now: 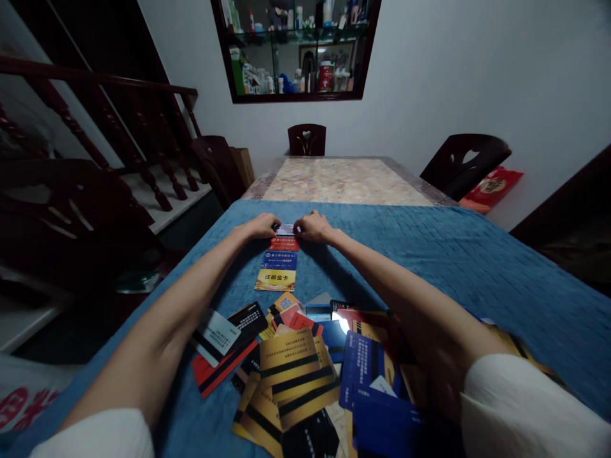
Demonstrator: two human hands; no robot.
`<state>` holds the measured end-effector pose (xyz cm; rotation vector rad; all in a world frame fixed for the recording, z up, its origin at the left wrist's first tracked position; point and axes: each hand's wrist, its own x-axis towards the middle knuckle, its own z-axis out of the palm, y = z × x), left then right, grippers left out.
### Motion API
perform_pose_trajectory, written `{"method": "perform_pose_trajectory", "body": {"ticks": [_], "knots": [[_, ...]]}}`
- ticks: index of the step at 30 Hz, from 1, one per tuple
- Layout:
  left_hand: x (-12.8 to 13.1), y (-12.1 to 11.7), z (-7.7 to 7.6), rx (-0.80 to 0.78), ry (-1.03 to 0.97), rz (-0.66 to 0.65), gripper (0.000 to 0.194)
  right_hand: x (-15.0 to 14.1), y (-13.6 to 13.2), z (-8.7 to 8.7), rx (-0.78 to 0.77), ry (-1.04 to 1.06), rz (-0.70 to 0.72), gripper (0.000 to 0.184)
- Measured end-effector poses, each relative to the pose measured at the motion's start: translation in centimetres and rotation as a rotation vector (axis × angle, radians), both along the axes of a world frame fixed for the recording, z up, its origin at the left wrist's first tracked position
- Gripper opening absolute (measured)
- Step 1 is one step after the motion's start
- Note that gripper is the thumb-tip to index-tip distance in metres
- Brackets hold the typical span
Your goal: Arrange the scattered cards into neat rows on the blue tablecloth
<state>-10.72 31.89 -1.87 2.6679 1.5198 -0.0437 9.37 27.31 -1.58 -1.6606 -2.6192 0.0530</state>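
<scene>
Together, our left hand (265, 226) and right hand (311, 227), fingers nearly closed, pinch opposite ends of a pale card (286, 230) at the far end of a short column, just beyond a red card (284, 244) on the blue cloth (382, 254)

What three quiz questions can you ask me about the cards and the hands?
1. True or false: the left hand and right hand are at opposite ends of the pale card.
2. What colour is the cloth under the loose cards? a) red b) green c) blue
3. Fill the gap: in the line, the card next to the pale card is ____.

Key: 1 true; 2 c; 3 red.
</scene>
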Motion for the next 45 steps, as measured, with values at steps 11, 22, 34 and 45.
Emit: {"method": "perform_pose_trajectory", "body": {"ticks": [11, 22, 34, 45], "knots": [[-0.1, 0.1, 0.1, -0.043, 0.015, -0.011, 0.041, 0.0, 0.1, -0.1, -0.002, -0.034, 0.008, 0.036], [0.6, -0.6, 0.3, 0.010, 0.049, 0.046, 0.052, 0.2, 0.3, 0.1, 0.013, -0.055, 0.033, 0.041], [0.5, -1.0, 0.2, 0.103, 0.004, 0.066, 0.050, 4.9, -3.4, 1.8, 0.112, -0.010, 0.103, 0.043], [2.7, -5.2, -0.2, 0.163, -0.079, -0.060, 0.052, 10.3, -10.2, 1.9, 0.176, 0.060, 0.101, 0.034]]}}
